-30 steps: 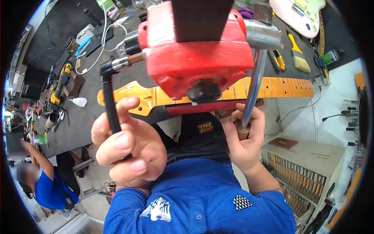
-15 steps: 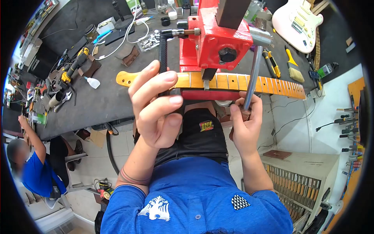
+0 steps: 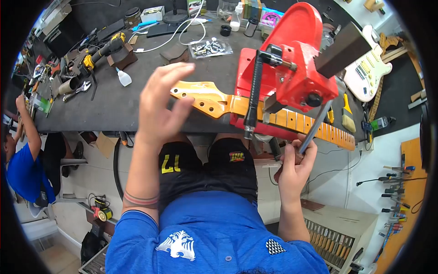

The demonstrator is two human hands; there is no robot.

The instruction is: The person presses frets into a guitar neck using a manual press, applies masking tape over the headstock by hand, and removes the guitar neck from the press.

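A maple guitar neck [image 3: 292, 119] with a row of frets lies across the red press [image 3: 296, 68]. The press's ram reaches down onto the fretboard near the nut end. My right hand [image 3: 296, 166] is closed around the lower end of the press's metal lever [image 3: 315, 128], where a brownish grip shows between the fingers. Left of the headstock [image 3: 205, 98], my left hand [image 3: 159, 102] is raised with fingers apart and holds nothing; motion blurs it somewhat. A black ribbed handle [image 3: 253, 96] hangs from the side of the press.
On the dark bench [image 3: 150, 105] lie a yellow drill [image 3: 107, 48], a glue bottle [image 3: 123, 77], a bag of metal parts [image 3: 211, 48] and a brush [image 3: 348, 114]. A white electric guitar [image 3: 368, 68] lies at right. Another person in blue [image 3: 32, 169] sits at far left.
My left hand has moved left, away from the black ribbed handle, exposing the headstock. The view has shifted, and my right hand stays on the lever.
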